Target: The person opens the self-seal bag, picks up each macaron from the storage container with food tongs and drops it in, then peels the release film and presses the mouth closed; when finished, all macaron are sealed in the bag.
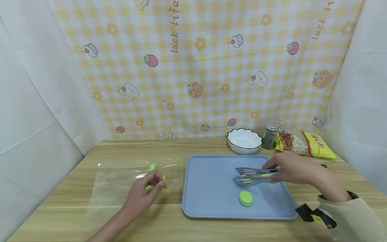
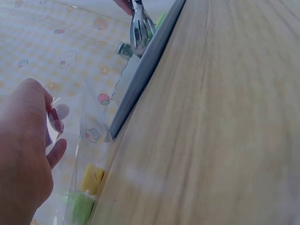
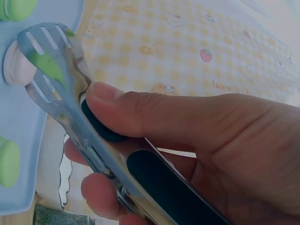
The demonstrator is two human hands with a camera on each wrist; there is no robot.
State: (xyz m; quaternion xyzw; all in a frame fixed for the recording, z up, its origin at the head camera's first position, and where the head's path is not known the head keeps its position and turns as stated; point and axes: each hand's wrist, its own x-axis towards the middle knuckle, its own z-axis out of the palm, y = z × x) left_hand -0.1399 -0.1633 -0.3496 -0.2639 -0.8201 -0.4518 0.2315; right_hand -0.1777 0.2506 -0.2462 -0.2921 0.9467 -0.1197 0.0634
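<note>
My right hand [image 1: 291,169] grips metal serving tongs [image 3: 77,89] with dark handle grips, their slotted tips over the blue tray [image 1: 208,198]. A pale pink macaron [image 3: 18,65] shows at the tips; whether they squeeze it I cannot tell. A green macaron [image 1: 246,198] lies on the tray in front of the tongs, and another green one [image 3: 8,161] shows in the right wrist view. At left, my left hand [image 1: 145,190] holds the clear plastic bag [image 1: 115,181] near its open end, fingers curled. Inside the bag are green [image 2: 83,206] and yellow macarons [image 2: 91,179].
Behind the tray stand a white scalloped bowl [image 1: 244,141] and a glass jar [image 1: 269,136] of dark green contents. A yellow-ended food packet [image 1: 305,144] lies at the back right. The wooden table [image 1: 163,223] ends at a checked cloth backdrop [image 1: 208,67].
</note>
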